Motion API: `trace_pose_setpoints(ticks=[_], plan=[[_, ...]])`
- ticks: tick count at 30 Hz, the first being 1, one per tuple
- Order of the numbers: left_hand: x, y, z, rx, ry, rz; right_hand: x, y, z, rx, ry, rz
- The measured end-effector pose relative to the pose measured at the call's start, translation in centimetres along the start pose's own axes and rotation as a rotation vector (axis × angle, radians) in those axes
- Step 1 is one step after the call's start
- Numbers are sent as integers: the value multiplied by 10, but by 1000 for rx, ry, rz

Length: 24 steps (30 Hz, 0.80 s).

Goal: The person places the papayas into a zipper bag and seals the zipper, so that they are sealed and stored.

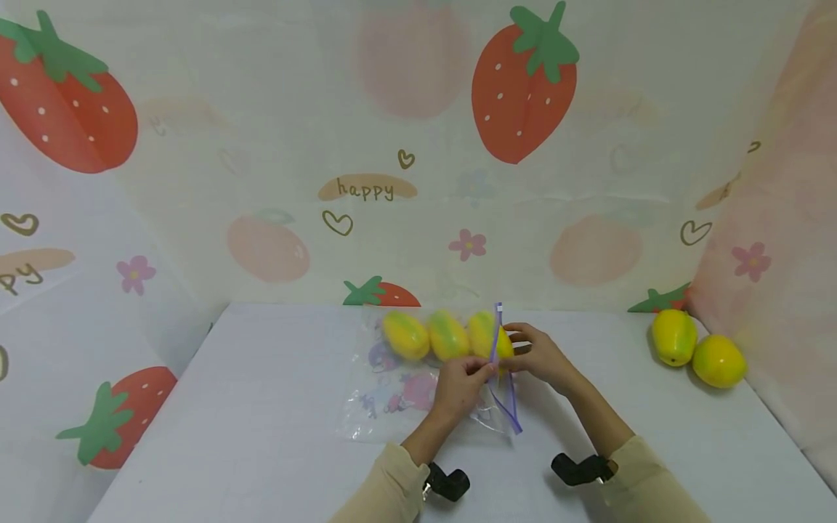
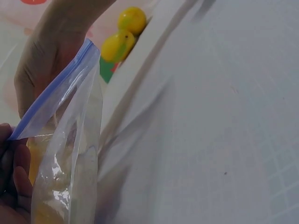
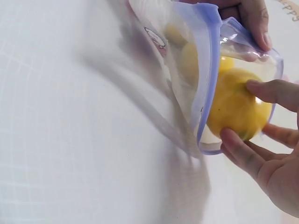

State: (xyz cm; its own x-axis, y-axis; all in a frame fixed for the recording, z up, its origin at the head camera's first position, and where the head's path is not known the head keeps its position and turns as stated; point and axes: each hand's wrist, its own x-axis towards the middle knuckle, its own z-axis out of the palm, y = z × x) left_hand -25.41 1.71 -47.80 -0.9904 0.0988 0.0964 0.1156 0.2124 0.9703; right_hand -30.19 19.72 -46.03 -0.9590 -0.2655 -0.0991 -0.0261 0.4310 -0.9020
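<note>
A clear zip bag (image 1: 373, 399) with printed cartoon figures and a purple zip edge (image 3: 208, 79) lies on the white table, its mouth spread to the right. Inside, at the far side, are yellow-green mangoes (image 1: 405, 336) in a row. My left hand (image 1: 458, 385) pinches the near lip of the bag's mouth between thumb and fingers. At the opening, my right hand (image 1: 539, 356) holds a mango (image 3: 238, 105) with thumb and fingertips around it. In the right wrist view that mango is partly within the mouth, with other yellow fruit behind it through the plastic.
Two more mangoes (image 1: 696, 352) sit together at the table's back right corner, by the side cloth. A strawberry-printed cloth (image 1: 418, 240) hangs along the back and both sides. The white tabletop (image 1: 261, 421) spreads to the left of the bag.
</note>
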Motion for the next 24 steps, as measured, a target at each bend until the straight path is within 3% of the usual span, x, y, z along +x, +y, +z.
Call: trace_pose_setpoints(ticks=[5,15,24], plan=[[0,1,0,4,-4,16,2,3,2,-15,22,-23],[1,-1,1,12,-19,44,11,5,10,-50,147,-49],[2,-3,0,15,-20,29,13,5,12,-47,97,-98]])
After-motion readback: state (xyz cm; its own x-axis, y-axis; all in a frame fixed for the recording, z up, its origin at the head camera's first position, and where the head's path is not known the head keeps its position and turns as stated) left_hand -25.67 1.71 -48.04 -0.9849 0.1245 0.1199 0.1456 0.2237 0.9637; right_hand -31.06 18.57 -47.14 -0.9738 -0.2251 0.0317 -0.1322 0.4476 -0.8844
